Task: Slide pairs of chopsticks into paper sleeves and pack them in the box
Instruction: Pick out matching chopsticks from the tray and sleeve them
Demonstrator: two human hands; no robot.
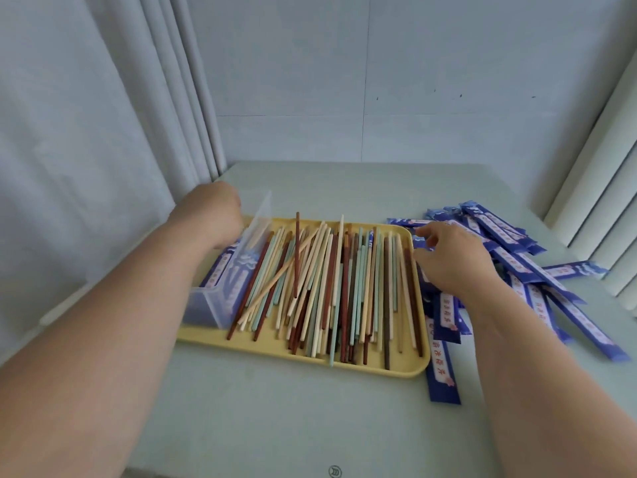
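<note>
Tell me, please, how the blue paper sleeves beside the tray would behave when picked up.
The paper sleeves look thin and flat, so probably light and floppy. Heaped loosely on the smooth table, they may slide or drag neighbours.

**The background bits at our spot**

We've got a yellow tray (pixel 300 369) sitting on a pale green table (pixel 275 426), with a little round logo (pixel 335 472) at the table's near edge. There's a white curtain (pixel 86 132) on the left and a pleated curtain (pixel 606 201) on the right. The white wall (pixel 293 81) behind has a few small dark marks (pixel 461 95).
</note>
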